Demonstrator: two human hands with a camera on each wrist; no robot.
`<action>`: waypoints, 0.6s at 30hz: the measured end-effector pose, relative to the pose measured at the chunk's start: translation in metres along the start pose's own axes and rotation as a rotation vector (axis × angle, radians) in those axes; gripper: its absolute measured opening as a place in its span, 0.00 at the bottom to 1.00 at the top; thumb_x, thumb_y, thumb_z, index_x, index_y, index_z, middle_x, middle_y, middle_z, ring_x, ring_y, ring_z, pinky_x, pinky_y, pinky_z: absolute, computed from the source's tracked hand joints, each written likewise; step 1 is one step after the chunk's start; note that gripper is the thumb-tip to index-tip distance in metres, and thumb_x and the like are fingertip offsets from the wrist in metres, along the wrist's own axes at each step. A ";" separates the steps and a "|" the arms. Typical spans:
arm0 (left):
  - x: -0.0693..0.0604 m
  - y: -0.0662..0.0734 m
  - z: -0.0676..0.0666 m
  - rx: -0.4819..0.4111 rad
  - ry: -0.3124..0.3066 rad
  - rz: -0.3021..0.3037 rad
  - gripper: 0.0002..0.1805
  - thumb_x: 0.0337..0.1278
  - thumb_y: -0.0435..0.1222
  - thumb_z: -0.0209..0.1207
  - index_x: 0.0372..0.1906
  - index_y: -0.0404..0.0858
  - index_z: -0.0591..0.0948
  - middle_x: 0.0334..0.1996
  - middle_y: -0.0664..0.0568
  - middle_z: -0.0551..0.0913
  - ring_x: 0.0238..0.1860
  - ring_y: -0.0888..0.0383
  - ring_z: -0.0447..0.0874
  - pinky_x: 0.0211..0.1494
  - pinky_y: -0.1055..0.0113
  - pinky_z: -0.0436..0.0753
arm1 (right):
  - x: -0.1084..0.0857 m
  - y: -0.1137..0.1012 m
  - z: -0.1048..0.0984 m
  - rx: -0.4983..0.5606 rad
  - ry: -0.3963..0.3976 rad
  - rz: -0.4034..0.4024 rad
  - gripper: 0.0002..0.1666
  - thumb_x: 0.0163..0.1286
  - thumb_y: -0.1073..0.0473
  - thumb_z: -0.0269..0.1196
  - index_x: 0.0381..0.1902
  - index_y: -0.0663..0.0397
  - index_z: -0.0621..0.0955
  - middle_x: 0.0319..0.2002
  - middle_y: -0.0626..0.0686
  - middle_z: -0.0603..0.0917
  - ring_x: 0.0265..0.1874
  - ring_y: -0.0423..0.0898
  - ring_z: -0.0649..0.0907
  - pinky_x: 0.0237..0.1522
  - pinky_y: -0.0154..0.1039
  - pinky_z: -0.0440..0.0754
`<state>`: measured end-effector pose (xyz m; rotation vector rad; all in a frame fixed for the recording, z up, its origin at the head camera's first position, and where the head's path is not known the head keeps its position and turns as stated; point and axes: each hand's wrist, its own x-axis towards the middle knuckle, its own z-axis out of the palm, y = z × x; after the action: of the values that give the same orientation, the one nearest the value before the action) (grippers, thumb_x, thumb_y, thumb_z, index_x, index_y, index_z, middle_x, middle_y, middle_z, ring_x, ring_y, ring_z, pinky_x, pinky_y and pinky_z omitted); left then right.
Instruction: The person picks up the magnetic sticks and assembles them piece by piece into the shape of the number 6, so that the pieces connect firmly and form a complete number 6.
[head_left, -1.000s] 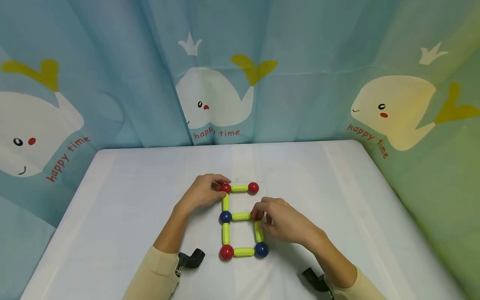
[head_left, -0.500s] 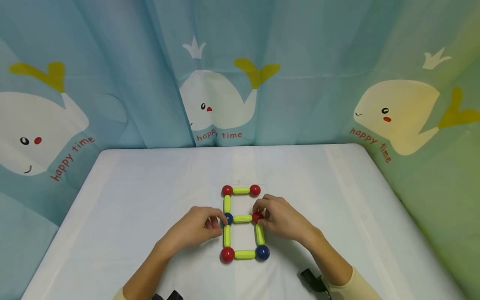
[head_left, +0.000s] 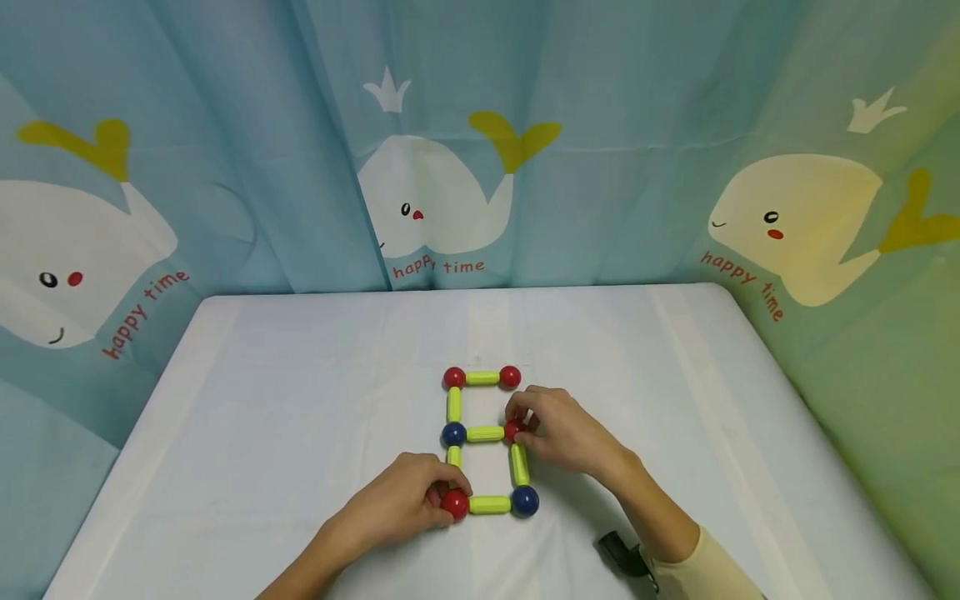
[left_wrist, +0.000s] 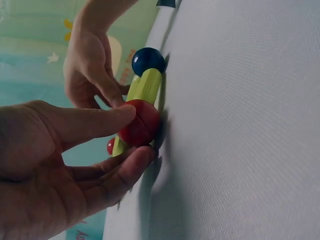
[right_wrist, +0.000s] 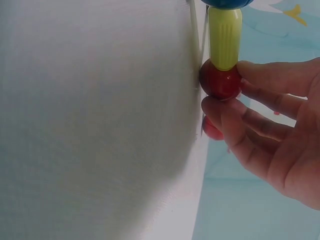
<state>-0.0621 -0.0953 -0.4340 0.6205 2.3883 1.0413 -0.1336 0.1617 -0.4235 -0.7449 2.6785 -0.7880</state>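
Yellow-green rods and red and blue balls lie joined on the table as a closed square with an open-sided shape above it. My left hand pinches the near-left red ball between thumb and fingers. At the square's far-right corner, my right hand pinches another red ball. A blue ball forms the near-right corner and another blue ball the far-left one. Farther back, a red ball and a rod lead to an end red ball.
The table has a white cover. Behind and to the right hangs a blue-green curtain with whale prints. A black wrist device sits by the right sleeve.
My left hand has come nearer, from the far-left red ball past the middle blue ball to the near-left red ball. My right hand has stayed at its red ball.
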 end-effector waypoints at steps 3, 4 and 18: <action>-0.001 0.000 0.001 -0.010 0.006 -0.004 0.14 0.54 0.31 0.75 0.45 0.48 0.89 0.31 0.60 0.80 0.33 0.65 0.75 0.36 0.73 0.77 | 0.000 -0.001 0.001 0.004 -0.005 0.008 0.11 0.63 0.68 0.73 0.42 0.52 0.85 0.36 0.45 0.85 0.34 0.38 0.81 0.37 0.31 0.82; -0.001 -0.001 0.001 -0.013 0.009 -0.005 0.15 0.53 0.31 0.75 0.45 0.48 0.89 0.31 0.60 0.79 0.33 0.65 0.75 0.36 0.73 0.77 | 0.001 -0.001 0.001 0.004 -0.005 0.010 0.11 0.63 0.68 0.73 0.42 0.52 0.85 0.36 0.45 0.85 0.33 0.39 0.81 0.36 0.31 0.82; 0.009 -0.002 -0.004 0.032 0.069 -0.020 0.16 0.53 0.28 0.74 0.46 0.47 0.89 0.34 0.59 0.81 0.37 0.61 0.77 0.39 0.71 0.77 | 0.017 0.002 -0.003 -0.021 0.021 0.016 0.10 0.64 0.70 0.71 0.41 0.54 0.85 0.36 0.48 0.85 0.33 0.41 0.81 0.37 0.33 0.83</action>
<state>-0.0719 -0.0939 -0.4354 0.5795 2.4701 1.0330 -0.1493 0.1555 -0.4236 -0.7234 2.7125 -0.7689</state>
